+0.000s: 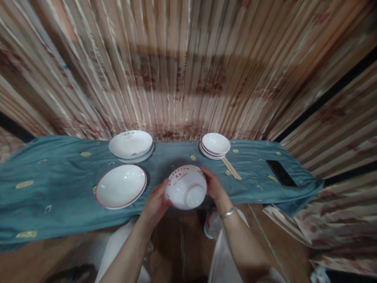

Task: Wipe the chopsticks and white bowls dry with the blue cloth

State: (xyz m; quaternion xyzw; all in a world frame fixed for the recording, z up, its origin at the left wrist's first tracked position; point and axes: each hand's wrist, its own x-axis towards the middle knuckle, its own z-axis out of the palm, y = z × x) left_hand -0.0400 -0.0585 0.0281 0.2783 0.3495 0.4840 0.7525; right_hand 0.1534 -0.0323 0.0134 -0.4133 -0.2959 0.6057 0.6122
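Note:
A white bowl [186, 188] with red lettering and a red pattern is tilted so that its underside and foot ring face me. My left hand [157, 199] grips its left side, and my right hand [212, 184] holds the right side, with a silver bangle on that wrist. Both hands are closed on the bowl above the table's front edge. Left of it lies a wide white dish [121, 186] with a red rim. Behind that dish stands a stack of white plates [131, 145], the top one flower-patterned.
A teal patterned cloth [67, 184] covers the table. Small white bowls [216, 144] are stacked at the back right, with wooden chopsticks [231, 169] beside them. Farther right lies a black phone [281, 173]. A pleated curtain [182, 78] hangs behind the table.

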